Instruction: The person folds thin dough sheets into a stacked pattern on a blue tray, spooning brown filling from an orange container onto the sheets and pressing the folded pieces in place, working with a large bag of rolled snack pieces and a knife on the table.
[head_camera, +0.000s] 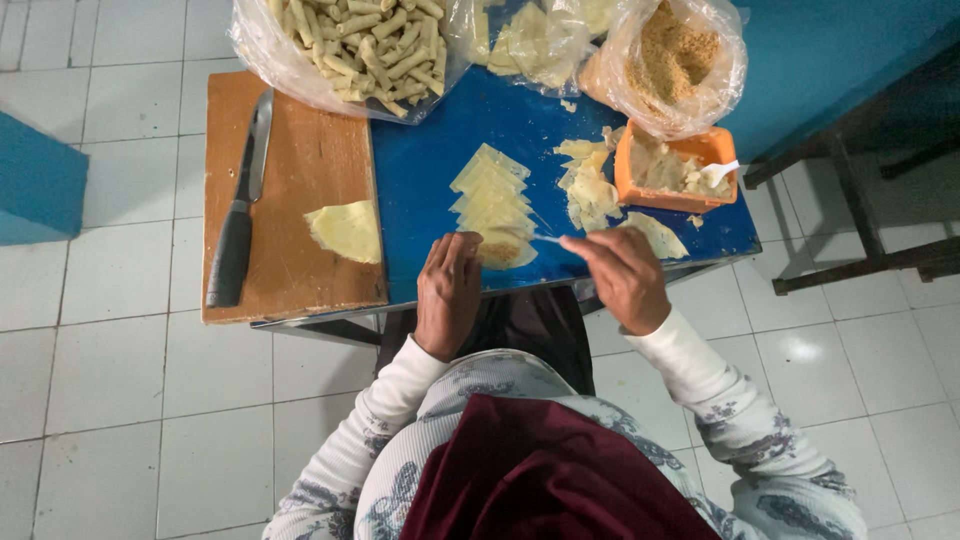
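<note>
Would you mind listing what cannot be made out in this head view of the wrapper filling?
- Left hand: its fingertips are curled under, so contact with the nearest wrapper is hidden.
- Right hand: the thin utensil it pinches is too small to identify.
- Bag of rolls: cut off by the top edge.

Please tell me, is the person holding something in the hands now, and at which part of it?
The right hand pinches a small white spoon by its handle end. The left hand rests on the nearest pastry sheet, holding nothing.

Hands (450, 290) at pastry wrappers (492, 200)
</note>
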